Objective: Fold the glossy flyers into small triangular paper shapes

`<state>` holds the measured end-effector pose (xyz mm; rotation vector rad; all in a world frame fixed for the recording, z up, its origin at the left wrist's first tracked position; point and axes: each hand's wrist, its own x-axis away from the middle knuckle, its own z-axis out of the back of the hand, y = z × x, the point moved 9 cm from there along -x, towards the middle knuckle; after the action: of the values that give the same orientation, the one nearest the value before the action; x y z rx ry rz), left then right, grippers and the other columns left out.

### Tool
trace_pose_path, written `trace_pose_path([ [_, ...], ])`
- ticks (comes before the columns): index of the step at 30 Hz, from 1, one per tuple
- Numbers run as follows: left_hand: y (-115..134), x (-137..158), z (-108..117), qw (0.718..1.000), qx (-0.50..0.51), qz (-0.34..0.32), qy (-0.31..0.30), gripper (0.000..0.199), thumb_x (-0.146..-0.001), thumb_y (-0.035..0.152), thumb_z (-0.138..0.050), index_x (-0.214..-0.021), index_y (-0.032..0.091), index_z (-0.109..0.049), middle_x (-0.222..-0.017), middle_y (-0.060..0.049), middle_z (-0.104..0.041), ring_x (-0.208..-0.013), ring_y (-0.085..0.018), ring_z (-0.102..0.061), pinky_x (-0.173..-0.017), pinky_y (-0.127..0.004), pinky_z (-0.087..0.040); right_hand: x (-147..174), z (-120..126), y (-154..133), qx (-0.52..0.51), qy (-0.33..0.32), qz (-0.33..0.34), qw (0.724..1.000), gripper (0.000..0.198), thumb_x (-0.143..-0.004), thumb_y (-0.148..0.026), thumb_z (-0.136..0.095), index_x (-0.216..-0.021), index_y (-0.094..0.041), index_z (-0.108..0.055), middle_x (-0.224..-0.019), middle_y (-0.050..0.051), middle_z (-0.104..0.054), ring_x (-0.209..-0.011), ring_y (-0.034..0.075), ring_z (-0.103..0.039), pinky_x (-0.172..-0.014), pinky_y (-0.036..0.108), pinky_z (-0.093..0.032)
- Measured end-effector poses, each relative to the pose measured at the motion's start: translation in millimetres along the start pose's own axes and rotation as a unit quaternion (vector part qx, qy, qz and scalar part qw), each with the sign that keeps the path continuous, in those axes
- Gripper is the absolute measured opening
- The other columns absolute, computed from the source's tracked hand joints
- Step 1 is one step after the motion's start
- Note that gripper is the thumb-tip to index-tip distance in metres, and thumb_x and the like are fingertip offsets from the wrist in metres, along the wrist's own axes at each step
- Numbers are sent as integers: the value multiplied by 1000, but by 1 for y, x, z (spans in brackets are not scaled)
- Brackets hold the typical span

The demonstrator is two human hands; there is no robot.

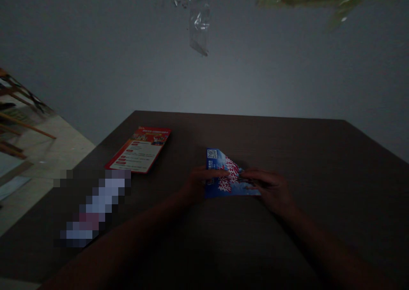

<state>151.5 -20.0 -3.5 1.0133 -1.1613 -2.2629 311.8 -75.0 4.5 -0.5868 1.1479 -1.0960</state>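
Blue predominates on the printed paper leaflet [230,180], held low over the counter [303,147] between the fingers of the left hand [194,185] and those of the right hand [275,187]. Both sets of fingers are narrowed in a pinch on the paper: the left along its left side, with one digit laid across the printed face, and the right at its right end; the digits beneath are hidden. Neither hand is nearer, since both touch the leaflet. Its visible outline runs longest from the left fingers to the right, along an almost straight lower edge; the upper right edge slants down toward the right fingers, and whether this is a fold cannot be told with certainty. A QR code [211,153] occupies the far left corner, just beyond the left fingers, and red-and-white lettering fills the span between the two grips. To the left of the left fingers, and farther from the person, lies a red-bordered pamphlet [137,153], its long axis directed away and to the right. Left of the same fingers but nearer the person is a pixelated pale item [102,204], its identity unreadable. Well beyond the fingers, a clear plastic strip [200,27] hangs on the wall [287,76]; whether it forms a pouch cannot be told, and no contents are discernible.
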Motion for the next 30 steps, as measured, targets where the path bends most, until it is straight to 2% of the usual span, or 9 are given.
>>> trace_pose_path([
  [6,7,-2,-3,999,-47,-10,-2,37,-68,32,-72,-102,18,-68,-97,-9,-70,-76,-19,-67,-67,-26,-53,-1,1,1,-17,10,-16,1000,21,-73,-19,-66,-91,-27,-72,-91,3,-72,-80,19,-67,-70,32,-54],
  [9,8,-3,1,997,-72,10,32,24,-77,30,-63,-96,18,-71,-91,-7,-72,-74,-17,-67,-66,-26,-52,0,5,6,-6,42,-49,998,9,-73,-25,-68,-80,-25,-73,-84,3,-73,-74,19,-66,-66,31,-53],
  [11,9,-4,7,995,-71,23,65,20,-77,29,-61,-90,17,-72,-87,-6,-72,-73,-17,-67,-67,-26,-53,1,7,10,-9,68,-79,995,7,-73,-28,-68,-70,-23,-72,-79,2,-73,-69,18,-65,-61,29,-52],
  [14,3,-3,11,992,-45,74,97,20,-78,30,-60,-86,17,-72,-86,-4,-72,-75,-17,-67,-69,-27,-53,4,10,17,-31,107,-136,984,10,-70,-31,-70,-67,-21,-71,-73,2,-72,-63,16,-64,-56,26,-49],
  [18,-14,2,11,979,27,157,131,22,-78,35,-60,-81,17,-72,-87,-3,-73,-82,-19,-67,-74,-28,-52,6,6,27,-100,144,-193,965,13,-67,-33,-72,-70,-20,-73,-69,2,-73,-64,17,-65,-62,28,-51],
  [25,-30,8,9,947,130,216,200,26,-73,38,-66,-66,13,-62,-70,-4,-72,-66,-15,-66,-66,-25,-50,6,-3,30,-149,149,-216,953,18,-71,-38,-70,-76,-20,-72,-71,4,-73,-66,16,-66,-70,30,-51],
  [30,-30,9,7,929,172,239,223,26,-70,36,-69,-65,13,-56,-67,-4,-71,-65,-15,-67,-65,-25,-50,8,-4,33,-156,170,-233,945,20,-71,-38,-70,-75,-19,-71,-70,4,-72,-66,17,-65,-69,31,-50],
])
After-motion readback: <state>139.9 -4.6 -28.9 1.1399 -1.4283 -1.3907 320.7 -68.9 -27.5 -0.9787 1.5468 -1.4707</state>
